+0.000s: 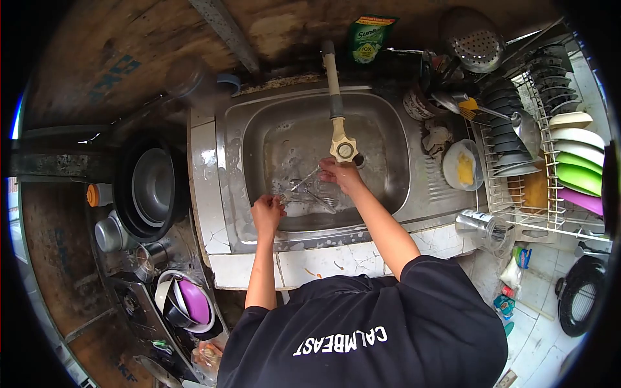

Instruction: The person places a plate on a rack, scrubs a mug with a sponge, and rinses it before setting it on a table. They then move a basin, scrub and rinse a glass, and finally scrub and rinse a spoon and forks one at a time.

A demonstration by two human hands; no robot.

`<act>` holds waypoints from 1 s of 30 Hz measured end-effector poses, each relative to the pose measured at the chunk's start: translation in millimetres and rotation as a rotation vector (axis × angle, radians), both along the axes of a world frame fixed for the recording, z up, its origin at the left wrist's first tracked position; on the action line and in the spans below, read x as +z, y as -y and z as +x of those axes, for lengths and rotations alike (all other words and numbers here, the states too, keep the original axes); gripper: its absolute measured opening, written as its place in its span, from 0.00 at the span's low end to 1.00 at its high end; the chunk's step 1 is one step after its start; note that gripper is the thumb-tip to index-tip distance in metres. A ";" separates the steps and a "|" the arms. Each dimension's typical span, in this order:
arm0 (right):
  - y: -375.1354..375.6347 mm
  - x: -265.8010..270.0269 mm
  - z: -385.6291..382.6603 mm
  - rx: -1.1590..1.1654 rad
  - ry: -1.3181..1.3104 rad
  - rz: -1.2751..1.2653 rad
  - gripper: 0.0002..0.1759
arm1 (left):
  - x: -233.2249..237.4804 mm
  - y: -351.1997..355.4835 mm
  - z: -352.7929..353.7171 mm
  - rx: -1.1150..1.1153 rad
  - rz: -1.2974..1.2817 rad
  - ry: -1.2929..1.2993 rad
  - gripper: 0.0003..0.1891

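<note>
Over the steel sink [251,169], a thin metal piece of cutlery [303,182] stretches slantwise between my two hands. My left hand [267,212] pinches its lower left end, which looks fork-like but is too small to be sure. The fingers of my right hand [341,175] are closed around the upper right end, just below the faucet's cream knob [343,149]. More metal cutlery [323,203] lies in the basin beneath, amid shallow water and some suds. The right hand partly covers the drain area.
A bowl with a yellow sponge [465,168] sits right of the basin, near a glass jar [495,234]. The dish rack [553,187] holds plates and bowls. Left stand dark basins [123,194] and a stove [132,304]. A green soap pouch [372,40] hangs behind.
</note>
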State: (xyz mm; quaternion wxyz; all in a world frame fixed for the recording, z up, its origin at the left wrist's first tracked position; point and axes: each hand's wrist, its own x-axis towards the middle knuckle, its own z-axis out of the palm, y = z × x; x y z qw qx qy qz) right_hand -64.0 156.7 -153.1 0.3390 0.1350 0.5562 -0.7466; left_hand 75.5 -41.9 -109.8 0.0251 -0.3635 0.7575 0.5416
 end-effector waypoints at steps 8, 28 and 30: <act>-95.2 75.7 -32.4 -0.154 -0.161 0.038 0.16 | -20.9 -62.2 -58.9 -0.155 0.113 -0.139 0.13; -73.2 126.1 34.5 0.468 -0.774 0.583 0.19 | 81.3 -1.0 -73.1 -0.581 -0.853 -0.534 0.04; -35.3 143.9 43.7 0.436 -1.035 0.497 0.20 | 100.8 -0.7 -68.7 -0.606 -0.979 -0.525 0.04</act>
